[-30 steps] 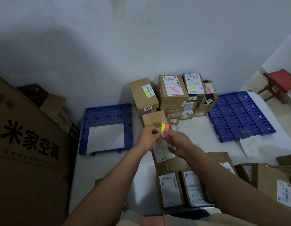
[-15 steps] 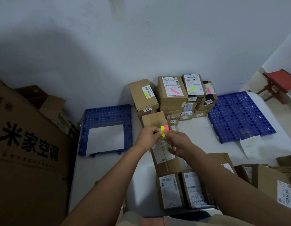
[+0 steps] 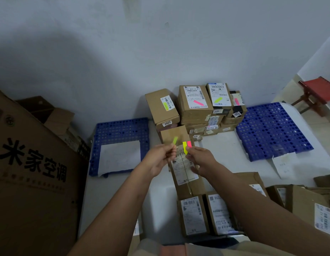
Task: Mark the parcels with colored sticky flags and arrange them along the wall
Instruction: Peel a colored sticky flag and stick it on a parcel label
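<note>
My left hand [image 3: 161,159] pinches a single yellow-green sticky flag [image 3: 175,140] that stands free of the pad. My right hand [image 3: 199,158] pinches the pad of yellow and pink sticky flags [image 3: 186,145]. Both hands hover over a long brown parcel [image 3: 184,174] with a white label, lying on the white floor. Against the wall stands a stack of flagged parcels [image 3: 194,106], each carrying a pink or green flag. Two more labelled parcels [image 3: 204,215] lie nearest me.
Blue perforated pallets lie left [image 3: 121,130] and right [image 3: 271,130], each by a sheet of white paper. A big printed carton [image 3: 31,172] fills the left side. More parcels [image 3: 308,206] sit at the lower right. A red stool [image 3: 319,91] stands far right.
My left hand has drawn away to the left, peeling one yellow-green flag off the pad, which stays in my right hand. The hands were together before.
</note>
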A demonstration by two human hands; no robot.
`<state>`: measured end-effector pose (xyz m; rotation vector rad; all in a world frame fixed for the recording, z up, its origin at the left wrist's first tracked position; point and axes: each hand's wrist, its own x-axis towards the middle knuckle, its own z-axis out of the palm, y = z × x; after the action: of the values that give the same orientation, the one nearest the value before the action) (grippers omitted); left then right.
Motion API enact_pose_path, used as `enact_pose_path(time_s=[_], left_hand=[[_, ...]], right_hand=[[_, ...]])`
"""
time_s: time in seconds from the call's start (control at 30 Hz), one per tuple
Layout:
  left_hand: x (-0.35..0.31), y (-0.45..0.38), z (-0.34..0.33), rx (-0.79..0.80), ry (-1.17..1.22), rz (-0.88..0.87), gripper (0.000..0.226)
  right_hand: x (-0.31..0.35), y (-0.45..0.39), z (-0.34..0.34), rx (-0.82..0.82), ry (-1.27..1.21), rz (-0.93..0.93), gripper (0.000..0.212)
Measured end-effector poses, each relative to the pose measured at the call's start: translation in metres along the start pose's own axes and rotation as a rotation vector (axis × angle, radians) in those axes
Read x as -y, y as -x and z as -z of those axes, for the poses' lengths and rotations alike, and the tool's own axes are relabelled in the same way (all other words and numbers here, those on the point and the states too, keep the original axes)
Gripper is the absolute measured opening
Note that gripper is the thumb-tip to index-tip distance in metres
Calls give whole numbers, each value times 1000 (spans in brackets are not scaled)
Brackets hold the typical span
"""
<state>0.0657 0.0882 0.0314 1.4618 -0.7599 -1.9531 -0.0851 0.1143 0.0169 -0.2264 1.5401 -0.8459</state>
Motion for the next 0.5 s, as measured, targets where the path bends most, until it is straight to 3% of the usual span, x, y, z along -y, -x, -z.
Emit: enact_pose_path(time_s=[0.1,0.3,0.5], left_hand=[[10,11,12,5,-4,-30,15],[55,24,18,-22,-419,-83,15],[69,18,12,-149,-577,-101,17]], right_hand=[[0,0,1,-2,-20,-10,6],[1,1,-1,-1,-22,-8,14],[1,1,-1,-3,-34,-10,13]])
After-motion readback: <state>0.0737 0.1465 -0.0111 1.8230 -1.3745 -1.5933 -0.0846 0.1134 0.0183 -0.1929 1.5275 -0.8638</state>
